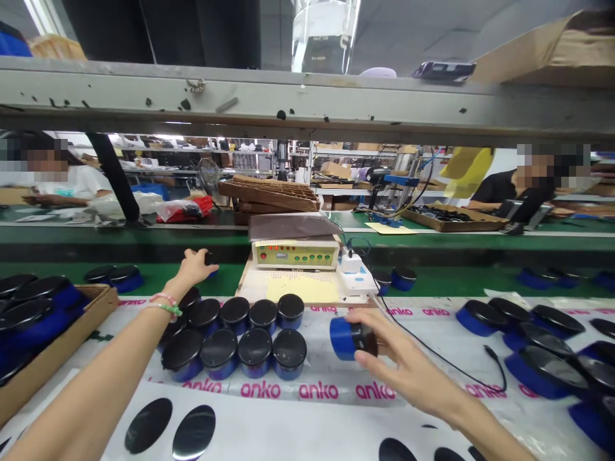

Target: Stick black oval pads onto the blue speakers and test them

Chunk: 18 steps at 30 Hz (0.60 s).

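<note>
At a factory bench, a worker's right hand grips a blue-and-black round canister, thumb below and fingers above, the piece tipped on its side with its blue end facing left. The left hand reaches out over the green conveyor belt, its fingers bent about a small dark-and-blue piece; the hand hides most of it, and whether the fingers are closed on it cannot be told. Between the hands, black-topped canisters stand upright in rows on plastic sheeting printed "anko", the leftmost partly behind the left forearm. More canisters fill a cardboard box at left and lie clustered at far right. Nearest the worker, glossy black discs rest on a white sheet. Straight ahead sits a control unit with lit red indicators, a white power strip just beside it. Two co-workers sit across the line.
</note>
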Available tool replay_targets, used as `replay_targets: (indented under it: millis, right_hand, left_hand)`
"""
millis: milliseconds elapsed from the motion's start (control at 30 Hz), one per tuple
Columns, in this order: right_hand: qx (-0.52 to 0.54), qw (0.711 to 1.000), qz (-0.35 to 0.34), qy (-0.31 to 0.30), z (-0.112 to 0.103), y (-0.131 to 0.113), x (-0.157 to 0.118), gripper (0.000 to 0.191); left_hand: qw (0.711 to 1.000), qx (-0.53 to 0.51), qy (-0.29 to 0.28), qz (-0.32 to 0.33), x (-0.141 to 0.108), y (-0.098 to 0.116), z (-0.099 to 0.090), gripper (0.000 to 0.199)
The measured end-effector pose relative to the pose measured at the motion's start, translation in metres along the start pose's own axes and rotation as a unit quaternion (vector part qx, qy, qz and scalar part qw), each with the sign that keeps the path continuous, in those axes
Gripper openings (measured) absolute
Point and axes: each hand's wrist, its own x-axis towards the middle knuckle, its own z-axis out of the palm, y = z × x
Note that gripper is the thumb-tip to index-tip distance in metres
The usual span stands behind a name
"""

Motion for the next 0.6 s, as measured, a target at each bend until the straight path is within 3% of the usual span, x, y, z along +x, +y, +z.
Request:
replay_targets:
  millis: [100, 200, 333, 400, 500, 600]
  right_hand:
    - [-0.162, 0.985, -0.009, -0.055, 0.005, -0.008, 0.005, 0.037]
    - [-0.273, 0.958, -0.009, -0.089, 0.009, -0.007, 0.010, 0.034]
    - [-0.266, 0.959, -0.035, -0.086, 0.010, -0.015, 0.006, 0.036]
    - [-0.230, 0.969, -0.053, -0.074, 0.012, -0.028, -0.005, 0.041]
    - [-0.208, 0.972, -0.081, -0.079, 0.020, -0.048, -0.026, 0.050]
    - [-0.194, 0.977, -0.079, -0.040, 0.031, -0.049, -0.045, 0.057]
  left_hand:
    - [1.000, 0.020, 0.003, 0.003, -0.002, 0.006, 0.001, 0.033]
    - [0.998, 0.012, -0.010, 0.068, -0.027, 0.048, 0.000, 0.035]
    - [0.979, -0.036, -0.089, 0.179, -0.110, 0.114, 0.008, 0.040]
    - [0.955, -0.094, -0.186, 0.213, -0.157, 0.131, 0.020, 0.065]
    - [0.926, -0.176, -0.237, 0.237, -0.208, 0.133, 0.041, 0.095]
    - [0.914, -0.205, -0.268, 0.226, -0.225, 0.120, 0.053, 0.093]
